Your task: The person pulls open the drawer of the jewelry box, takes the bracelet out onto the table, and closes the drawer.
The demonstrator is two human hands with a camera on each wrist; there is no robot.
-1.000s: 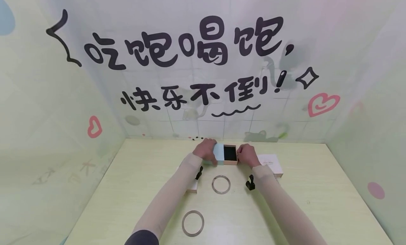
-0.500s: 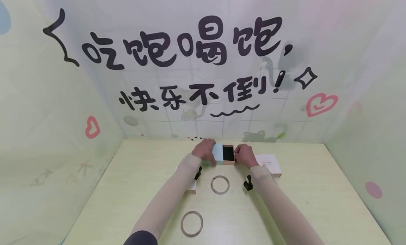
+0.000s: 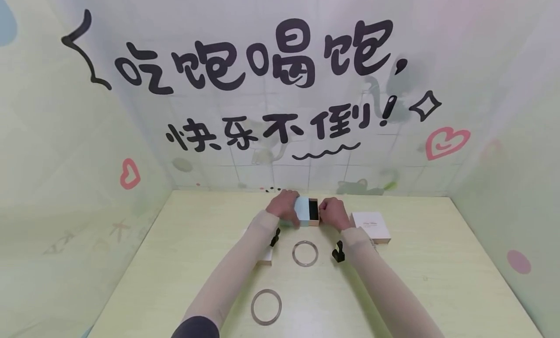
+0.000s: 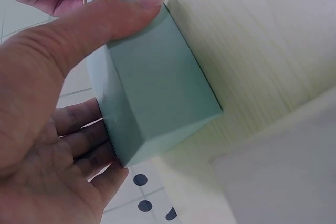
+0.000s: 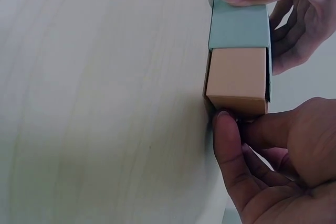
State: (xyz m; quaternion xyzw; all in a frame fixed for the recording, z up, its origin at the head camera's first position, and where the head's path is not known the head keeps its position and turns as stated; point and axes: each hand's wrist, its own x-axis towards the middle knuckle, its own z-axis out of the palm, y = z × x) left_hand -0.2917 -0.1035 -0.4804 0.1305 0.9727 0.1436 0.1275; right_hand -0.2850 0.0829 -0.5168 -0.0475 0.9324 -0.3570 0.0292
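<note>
A whitish, cloth-like back wall [image 3: 205, 177] with bold black Chinese lettering and 2 pale green side walls [image 3: 57, 182] surround a pale yellow-green, wood-grain table [image 3: 437, 270]. Its top looks smooth, so anything nudged on it would probably slide.

2 forearms in beige sleeves [image 3: 234, 272] reach toward the table's back. A low forearm could sweep things aside: the left passes over a white-topped, flat box [image 3: 265, 257], mostly hidden. The right hand [image 3: 334, 213] is near a closed, white, square box with small lettering [image 3: 370, 225], and its wrist might knock it.

Between the hands, at the back, lies a light blue-green, rectangular, card-like cover [image 3: 302, 209], its peach-coloured, black-lined tray [image 5: 237, 72] jutting partly out on the right. The left hand [image 3: 283, 207] grips the cover, thumb on the near face, fingers behind. Too hard a squeeze could bow the walls and bind the tray; too slack a hold could let everything shift. The right hand's fingers curl at the tray's end; whether they pinch something there I cannot tell. Off-centre force could skew the tray.

Smallest are 2 thin, round, greyish, glassy-looking bangles: 1 near the cover [image 3: 293, 254], 1 closer to the person [image 3: 252, 307]. A dragging forearm could knock either, perhaps chipping it.
</note>
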